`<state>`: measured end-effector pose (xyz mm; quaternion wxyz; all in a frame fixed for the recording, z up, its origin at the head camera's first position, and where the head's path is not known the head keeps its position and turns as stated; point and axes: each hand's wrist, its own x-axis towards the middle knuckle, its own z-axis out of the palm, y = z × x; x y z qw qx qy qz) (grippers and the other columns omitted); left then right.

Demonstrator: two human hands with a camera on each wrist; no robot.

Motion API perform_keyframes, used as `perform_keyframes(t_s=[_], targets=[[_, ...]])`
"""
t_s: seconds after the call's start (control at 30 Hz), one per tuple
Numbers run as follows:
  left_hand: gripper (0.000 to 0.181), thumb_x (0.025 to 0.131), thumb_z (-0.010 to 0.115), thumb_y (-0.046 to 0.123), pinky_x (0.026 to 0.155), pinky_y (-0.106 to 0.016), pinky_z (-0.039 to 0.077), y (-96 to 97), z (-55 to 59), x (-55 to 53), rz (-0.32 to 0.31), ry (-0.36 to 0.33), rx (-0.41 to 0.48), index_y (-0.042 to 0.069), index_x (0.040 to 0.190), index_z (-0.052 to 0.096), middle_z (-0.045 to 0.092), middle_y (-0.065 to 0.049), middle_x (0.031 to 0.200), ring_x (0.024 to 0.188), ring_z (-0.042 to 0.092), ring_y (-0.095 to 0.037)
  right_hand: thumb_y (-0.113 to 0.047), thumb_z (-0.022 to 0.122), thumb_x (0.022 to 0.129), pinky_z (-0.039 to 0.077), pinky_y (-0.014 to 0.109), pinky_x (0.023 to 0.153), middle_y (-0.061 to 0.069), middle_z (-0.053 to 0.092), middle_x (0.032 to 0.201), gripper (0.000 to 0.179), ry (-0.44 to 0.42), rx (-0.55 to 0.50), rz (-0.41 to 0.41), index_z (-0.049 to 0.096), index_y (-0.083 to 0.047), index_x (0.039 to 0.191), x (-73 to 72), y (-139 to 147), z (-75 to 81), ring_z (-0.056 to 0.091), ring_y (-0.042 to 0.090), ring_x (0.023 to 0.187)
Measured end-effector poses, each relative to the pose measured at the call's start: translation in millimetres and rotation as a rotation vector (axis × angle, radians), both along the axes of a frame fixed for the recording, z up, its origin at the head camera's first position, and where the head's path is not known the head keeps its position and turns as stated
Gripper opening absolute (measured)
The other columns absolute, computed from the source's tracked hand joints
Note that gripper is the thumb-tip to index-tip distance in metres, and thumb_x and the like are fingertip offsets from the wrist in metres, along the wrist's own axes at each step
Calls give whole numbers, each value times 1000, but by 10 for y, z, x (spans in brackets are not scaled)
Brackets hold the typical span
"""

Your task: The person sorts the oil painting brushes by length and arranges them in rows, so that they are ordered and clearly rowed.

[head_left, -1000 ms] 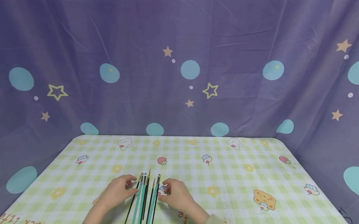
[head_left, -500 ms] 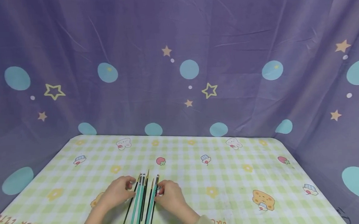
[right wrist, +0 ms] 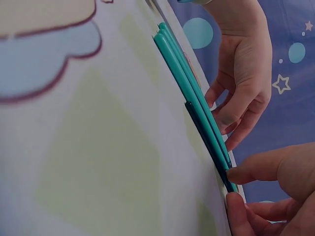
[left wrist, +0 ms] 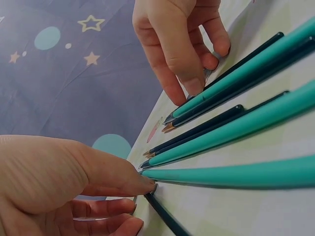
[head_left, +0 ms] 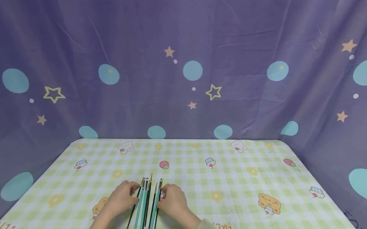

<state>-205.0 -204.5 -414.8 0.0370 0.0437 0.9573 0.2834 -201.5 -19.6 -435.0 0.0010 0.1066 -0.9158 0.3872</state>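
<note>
Several slim paintbrushes lie loosely side by side near the table's front, tips pointing away from me. Teal-handled paintbrushes (head_left: 141,213) mix with black-handled paintbrushes (head_left: 131,219). My left hand (head_left: 120,199) is at the bundle's left side, its thumb touching the brushes near their metal collars, fingers loosely bent. On the other side is my right hand (head_left: 173,199), thumb and forefinger against the rightmost teal paintbrush (left wrist: 246,73) and a dark one (right wrist: 209,137) beside it. A narrow gap splits the brushes into a left and a right group.
A green-and-white checked cloth (head_left: 230,181) with cartoon prints covers the table. Behind it and along both sides hangs a purple curtain (head_left: 157,95) with stars and blue dots.
My right hand has moved left, closing onto the right-hand brushes. The left hand and the brushes hold nearly the same places; the head view has shifted slightly.
</note>
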Motion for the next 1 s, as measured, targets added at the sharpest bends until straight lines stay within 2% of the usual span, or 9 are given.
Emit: perform_keyframes(t_s=[0.2, 0.57, 0.67, 1.0], targets=[[40, 70, 70, 8, 60, -30, 39, -2, 0, 2, 3, 5, -1, -1, 108, 61, 49, -4, 84, 72, 44, -16, -10, 72, 63, 36, 22, 49, -7, 47, 59, 34, -2, -23, -11, 64, 1, 95, 2, -11, 9, 42, 9, 52], [38, 71, 69, 7, 59, -29, 37, -10, -13, -9, 6, 14, 3, -1, 107, 61, 48, -5, 83, 71, 43, -16, -9, 71, 68, 37, 24, 49, -5, 48, 60, 38, -27, -33, -8, 62, 4, 102, -27, 10, 35, 43, 10, 52], [38, 70, 69, 7, 59, -29, 37, -13, -14, -6, 5, 17, 3, 0, 107, 61, 48, -5, 83, 70, 42, -16, -11, 72, 67, 38, 24, 52, -5, 47, 61, 38, -23, -23, -1, 63, 3, 101, -30, 12, 34, 43, 10, 56], [40, 68, 70, 7, 60, -29, 38, 2, 2, 0, 7, 19, -7, 0, 106, 61, 49, -5, 83, 71, 44, -16, -6, 73, 69, 39, 23, 51, -2, 50, 64, 31, -10, 4, -26, 64, 4, 97, -55, 0, 55, 45, 11, 57]])
